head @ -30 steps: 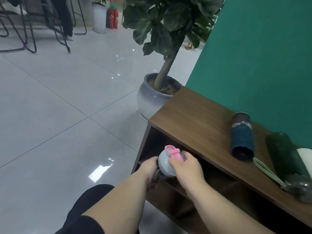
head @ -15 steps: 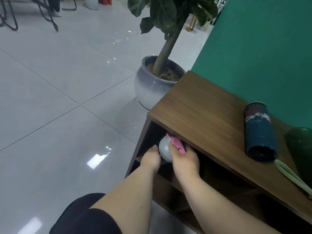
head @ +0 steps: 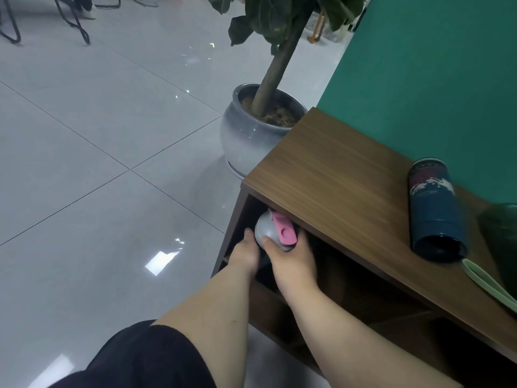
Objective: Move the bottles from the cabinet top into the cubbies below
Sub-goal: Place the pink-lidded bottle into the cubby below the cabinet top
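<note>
A grey bottle with a pink cap (head: pixel 272 232) is partly inside the top left cubby of the wooden cabinet (head: pixel 330 175), its body hidden in the dark opening. My right hand (head: pixel 291 257) grips its lid end from below. My left hand (head: pixel 246 252) holds its left side at the cubby mouth. On the cabinet top a dark blue bottle (head: pixel 433 208) lies on its side. A dark green bottle (head: pixel 500 233) with a pale green strap (head: pixel 486 284) lies at the right edge, cut off by the frame.
A potted tree in a grey ceramic pot (head: pixel 249 135) stands on the tiled floor just beyond the cabinet's left end. A green wall (head: pixel 433 65) backs the cabinet. Chair legs (head: pixel 72 21) stand far off at the top left. My dark-clothed knee (head: pixel 134 357) is at the bottom.
Both hands have carried the grey bottle from in front of the cabinet up into the top left cubby. The view has shifted right and down.
</note>
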A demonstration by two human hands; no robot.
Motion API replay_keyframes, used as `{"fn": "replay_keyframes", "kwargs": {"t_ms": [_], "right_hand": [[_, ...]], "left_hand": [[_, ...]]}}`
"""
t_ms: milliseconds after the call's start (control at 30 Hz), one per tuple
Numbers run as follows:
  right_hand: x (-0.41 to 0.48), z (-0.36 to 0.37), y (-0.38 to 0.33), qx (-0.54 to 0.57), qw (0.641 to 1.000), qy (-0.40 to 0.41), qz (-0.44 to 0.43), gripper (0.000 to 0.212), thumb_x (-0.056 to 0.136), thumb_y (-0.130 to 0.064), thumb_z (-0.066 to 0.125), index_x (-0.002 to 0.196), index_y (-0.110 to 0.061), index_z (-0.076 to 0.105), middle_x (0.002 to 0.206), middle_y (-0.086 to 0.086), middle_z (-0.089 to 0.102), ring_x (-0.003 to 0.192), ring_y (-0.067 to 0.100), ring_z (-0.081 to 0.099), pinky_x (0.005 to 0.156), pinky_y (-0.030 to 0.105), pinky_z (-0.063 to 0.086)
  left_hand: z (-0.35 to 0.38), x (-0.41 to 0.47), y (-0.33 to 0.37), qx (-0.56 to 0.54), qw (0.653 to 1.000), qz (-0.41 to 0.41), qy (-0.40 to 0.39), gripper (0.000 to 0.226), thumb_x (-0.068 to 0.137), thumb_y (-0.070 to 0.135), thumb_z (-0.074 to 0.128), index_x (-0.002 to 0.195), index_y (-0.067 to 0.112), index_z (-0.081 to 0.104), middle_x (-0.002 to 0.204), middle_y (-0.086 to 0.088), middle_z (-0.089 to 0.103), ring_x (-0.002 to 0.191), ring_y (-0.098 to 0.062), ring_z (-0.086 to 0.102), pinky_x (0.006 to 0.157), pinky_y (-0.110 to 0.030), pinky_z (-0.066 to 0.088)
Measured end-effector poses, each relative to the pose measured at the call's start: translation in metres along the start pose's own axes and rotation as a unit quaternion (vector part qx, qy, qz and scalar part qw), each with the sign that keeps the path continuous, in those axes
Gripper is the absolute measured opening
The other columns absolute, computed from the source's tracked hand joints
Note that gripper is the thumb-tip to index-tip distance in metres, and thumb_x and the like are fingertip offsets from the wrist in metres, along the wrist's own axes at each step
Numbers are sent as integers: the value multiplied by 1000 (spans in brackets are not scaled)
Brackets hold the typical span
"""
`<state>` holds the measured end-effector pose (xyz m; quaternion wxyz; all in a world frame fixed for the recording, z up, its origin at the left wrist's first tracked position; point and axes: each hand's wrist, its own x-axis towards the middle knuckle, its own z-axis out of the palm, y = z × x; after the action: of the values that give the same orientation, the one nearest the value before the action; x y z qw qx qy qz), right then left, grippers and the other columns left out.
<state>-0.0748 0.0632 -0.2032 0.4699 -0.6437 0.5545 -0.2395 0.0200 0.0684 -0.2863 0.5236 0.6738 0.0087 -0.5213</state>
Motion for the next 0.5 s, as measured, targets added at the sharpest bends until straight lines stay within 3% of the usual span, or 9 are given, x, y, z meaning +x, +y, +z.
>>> {"fn": "replay_keyframes", "kwargs": {"t_ms": [100, 200, 367, 500], "right_hand": [[-2, -1, 2, 19, 1000, -8, 0, 72, 79, -26, 82, 143, -23, 48, 123, -6, 60, 97, 8, 58, 79, 16, 45], [-4, 1, 7, 26, 1000, -9, -7, 80, 77, -23, 83, 147, -25, 44, 136, -2, 60, 110, 9, 59, 89, 22, 46], [-8, -2, 9, 35, 999, -27, -1, 84, 78, -19, 82, 150, -27, 40, 140, -3, 59, 119, 11, 59, 95, 23, 45], [-21, -13, 4, 15, 998, -48, 30, 94, 78, -27, 79, 156, -34, 27, 149, -2, 51, 127, 15, 54, 108, 38, 45]], "left_hand": [[0, -4, 2, -4, 1000, 4, -4, 88, 80, 72, 19, 145, 21, 49, 137, -14, 62, 126, -33, 58, 110, -49, 42], [1, -6, 6, -38, 999, -5, -6, 82, 93, 68, 24, 131, 5, 62, 128, -23, 66, 120, -37, 61, 109, -48, 43], [2, -2, 9, -34, 999, -1, -9, 87, 91, 68, 25, 128, -1, 63, 127, -29, 65, 123, -42, 59, 111, -50, 41], [-4, -4, 9, -16, 1000, -3, 2, 82, 92, 65, 25, 132, 2, 60, 127, -24, 67, 123, -37, 59, 112, -48, 39]]}}
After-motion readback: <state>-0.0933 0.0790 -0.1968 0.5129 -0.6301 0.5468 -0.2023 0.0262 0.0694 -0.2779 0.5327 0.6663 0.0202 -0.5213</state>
